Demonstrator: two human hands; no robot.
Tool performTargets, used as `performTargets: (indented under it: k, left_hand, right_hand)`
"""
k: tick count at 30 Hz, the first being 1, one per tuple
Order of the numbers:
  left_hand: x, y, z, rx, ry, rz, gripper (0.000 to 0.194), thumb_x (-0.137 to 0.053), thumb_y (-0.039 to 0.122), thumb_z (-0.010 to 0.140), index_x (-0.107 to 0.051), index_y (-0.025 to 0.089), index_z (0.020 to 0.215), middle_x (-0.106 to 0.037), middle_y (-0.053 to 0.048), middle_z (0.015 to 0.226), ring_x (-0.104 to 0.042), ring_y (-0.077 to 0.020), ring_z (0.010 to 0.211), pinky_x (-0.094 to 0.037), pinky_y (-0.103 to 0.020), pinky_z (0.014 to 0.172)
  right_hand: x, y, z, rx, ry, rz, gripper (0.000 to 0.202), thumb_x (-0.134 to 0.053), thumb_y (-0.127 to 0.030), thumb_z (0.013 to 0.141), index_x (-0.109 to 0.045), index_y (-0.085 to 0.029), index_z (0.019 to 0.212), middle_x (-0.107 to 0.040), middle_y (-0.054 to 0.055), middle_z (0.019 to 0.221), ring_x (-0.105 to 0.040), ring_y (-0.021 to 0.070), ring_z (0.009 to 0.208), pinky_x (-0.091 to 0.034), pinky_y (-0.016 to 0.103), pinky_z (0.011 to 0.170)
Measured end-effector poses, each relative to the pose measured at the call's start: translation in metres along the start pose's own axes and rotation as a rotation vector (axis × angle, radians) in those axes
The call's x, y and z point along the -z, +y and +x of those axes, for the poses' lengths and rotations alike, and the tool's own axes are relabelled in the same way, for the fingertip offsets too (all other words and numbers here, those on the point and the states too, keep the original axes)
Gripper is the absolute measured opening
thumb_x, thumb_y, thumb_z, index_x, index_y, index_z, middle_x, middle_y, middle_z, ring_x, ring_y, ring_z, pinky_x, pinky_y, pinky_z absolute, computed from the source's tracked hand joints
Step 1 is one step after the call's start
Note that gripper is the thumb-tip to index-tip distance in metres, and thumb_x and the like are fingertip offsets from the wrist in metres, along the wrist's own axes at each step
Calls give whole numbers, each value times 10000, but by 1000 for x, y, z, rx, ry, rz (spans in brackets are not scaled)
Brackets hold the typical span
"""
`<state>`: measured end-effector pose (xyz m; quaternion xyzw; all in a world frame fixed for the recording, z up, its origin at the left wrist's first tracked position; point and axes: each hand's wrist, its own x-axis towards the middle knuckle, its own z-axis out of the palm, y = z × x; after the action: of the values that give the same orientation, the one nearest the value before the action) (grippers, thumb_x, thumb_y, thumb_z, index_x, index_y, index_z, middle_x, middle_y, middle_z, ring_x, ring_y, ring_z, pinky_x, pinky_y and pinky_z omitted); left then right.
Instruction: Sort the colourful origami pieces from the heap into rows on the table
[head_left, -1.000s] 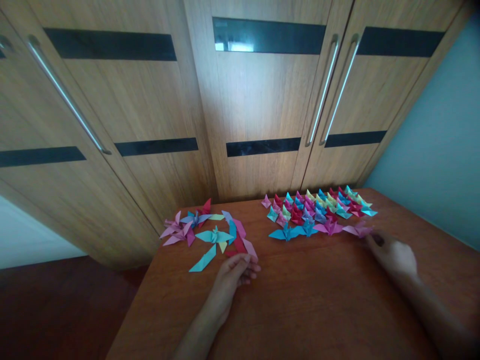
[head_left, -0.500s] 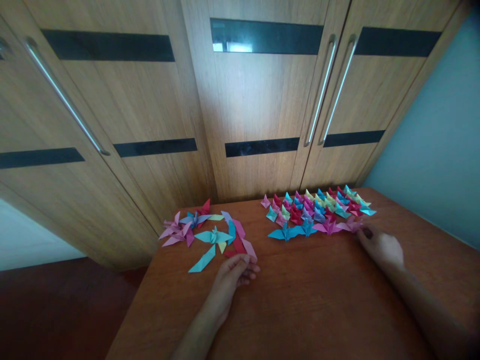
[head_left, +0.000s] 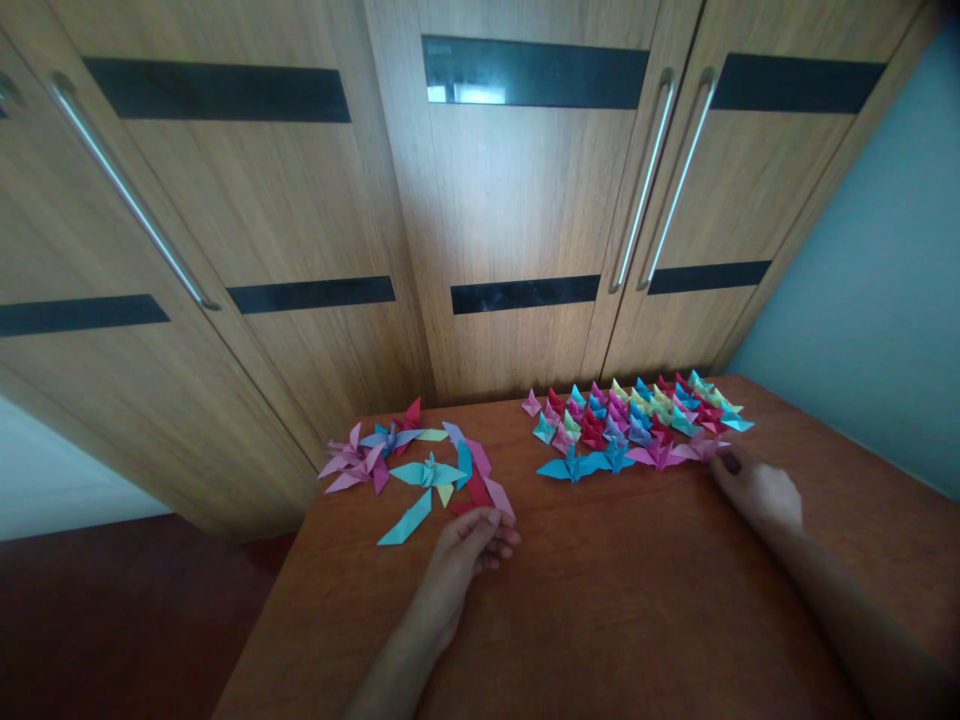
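Observation:
Rows of small folded paper cranes in many colours (head_left: 637,430) stand at the table's back right. Along their front edge are blue cranes (head_left: 574,465), a magenta crane (head_left: 657,453) and a light pink crane (head_left: 700,448). My right hand (head_left: 756,493) is closed at the light pink crane's right side, its fingertips pinched on or against it. My left hand (head_left: 476,540) rests with curled, loosely parted fingers beside folded strips, a pink one (head_left: 498,497) and a red one (head_left: 478,488); no object shows in its grasp. A turquoise crane (head_left: 429,472) lies left of them.
Pink cranes (head_left: 356,462), a purple-blue crane (head_left: 388,438) and a red one (head_left: 409,415) sit at the back left of the brown table (head_left: 585,610). A turquoise strip (head_left: 406,520) lies nearer. Wooden wardrobe doors (head_left: 517,200) rise behind; a wall (head_left: 870,300) is on the right.
My right hand has shifted very slightly left, towards the light pink crane. The left hand and the paper pieces look the same.

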<state>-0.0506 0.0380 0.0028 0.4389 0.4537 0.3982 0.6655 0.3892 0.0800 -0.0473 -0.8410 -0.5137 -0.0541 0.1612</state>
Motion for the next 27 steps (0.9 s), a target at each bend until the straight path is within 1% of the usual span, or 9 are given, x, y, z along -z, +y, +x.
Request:
performTargets:
  k: [7, 10, 13, 15, 17, 21, 23, 25, 27]
  left_hand:
    - [0, 2, 1, 20, -1, -12, 341, -554, 472, 803, -647, 155, 886, -674, -73, 851, -578, -130, 692, -406, -210, 607]
    - [-1, 2, 0, 17, 6, -10, 344, -557, 474, 799, -648, 153, 885, -676, -73, 848, -580, -127, 693, -404, -208, 606]
    - [-1, 3, 0, 5, 10, -12, 337, -559, 468, 798, -650, 154, 882, -677, -70, 841, -580, -123, 685, -398, -206, 594]
    - [0, 4, 0, -10, 19, -7, 326, -564, 458, 795, -651, 154, 872, -674, -67, 831, -579, -121, 678, -397, -206, 590]
    - [3, 6, 1, -46, 44, 4, 315, -570, 449, 790, -651, 154, 865, -672, -65, 832, -582, -125, 682, -400, -209, 593]
    - [15, 14, 5, -151, 153, 67, 308, -590, 438, 767, -652, 160, 884, -678, -65, 837, -591, -150, 702, -406, -220, 591]
    - [27, 20, 7, -224, 241, 123, 311, -592, 435, 761, -647, 162, 898, -679, -62, 842, -593, -160, 699, -411, -227, 586]
    - [44, 28, 9, -312, 368, 218, 307, -578, 434, 768, -640, 168, 908, -678, -57, 858, -599, -172, 718, -425, -239, 601]
    - [62, 36, 10, -414, 532, 379, 295, -557, 423, 781, -639, 178, 922, -674, -53, 898, -607, -195, 794, -448, -264, 672]
  right_hand:
    - [3, 3, -2, -15, -1, 46, 406, -439, -506, 809, -637, -237, 1041, -684, 106, 890, -625, 264, 710, -386, 318, 534]
    - [7, -1, -7, -76, 93, 99, 398, -442, -511, 808, -646, -229, 1002, -689, 91, 856, -627, 259, 723, -396, 312, 558]
    - [16, -19, -19, -61, 229, 232, 420, -436, -526, 816, -666, -188, 917, -691, 98, 810, -629, 239, 710, -415, 297, 587]
    - [23, -44, -32, 34, 287, 361, 436, -438, -536, 819, -669, -172, 881, -691, 97, 807, -628, 216, 700, -430, 279, 612]
    - [32, -76, -50, 170, 275, 499, 421, -449, -527, 821, -666, -170, 872, -688, 78, 801, -620, 188, 674, -441, 261, 631]
    - [42, -152, -89, 460, 84, 708, 313, -451, -441, 848, -647, -200, 800, -661, 38, 751, -584, 162, 640, -435, 254, 625]
    - [40, -187, -104, 547, -29, 748, 287, -446, -394, 857, -615, -206, 721, -617, 11, 662, -553, 147, 598, -406, 244, 587]
    - [34, -214, -116, 600, -140, 776, 284, -453, -364, 854, -575, -203, 655, -554, -11, 576, -507, 127, 537, -359, 231, 529]
    - [24, -233, -124, 631, -224, 805, 275, -465, -334, 844, -546, -199, 619, -521, -21, 552, -474, 113, 518, -321, 222, 501]
